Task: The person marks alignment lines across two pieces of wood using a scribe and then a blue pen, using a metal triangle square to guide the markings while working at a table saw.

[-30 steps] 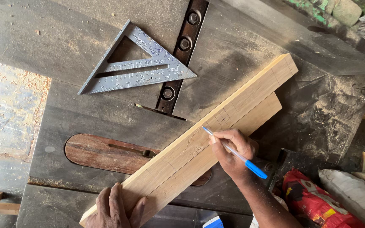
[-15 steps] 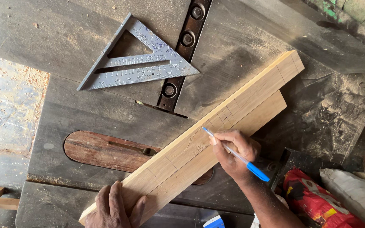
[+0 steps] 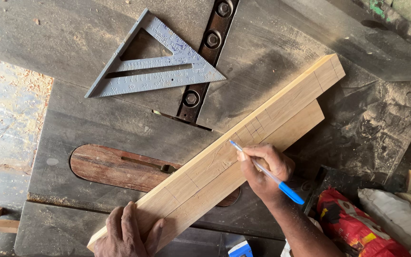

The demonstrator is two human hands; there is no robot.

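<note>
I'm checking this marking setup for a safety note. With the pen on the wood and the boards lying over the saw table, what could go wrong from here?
1. Only the left hand steadies the two stacked boards, at their near end; they might shift under the pen held by the right hand and spoil the line.
2. The boards lie across the saw insert plate, so hands work near the blade slot.
3. The far board end overhangs the saw table step and may rock.

The left hand [image 3: 127, 233] lies low in view, palm down, fingers spread flat and pointing away from the body, thumb splayed out to the right. The right hand [image 3: 262, 169] sits farther forward, its bare forearm running back toward the lower right. Its fingers curl in a writing pinch, thumb and forefinger pressed together, knuckles raised, wrist bent slightly.
</note>
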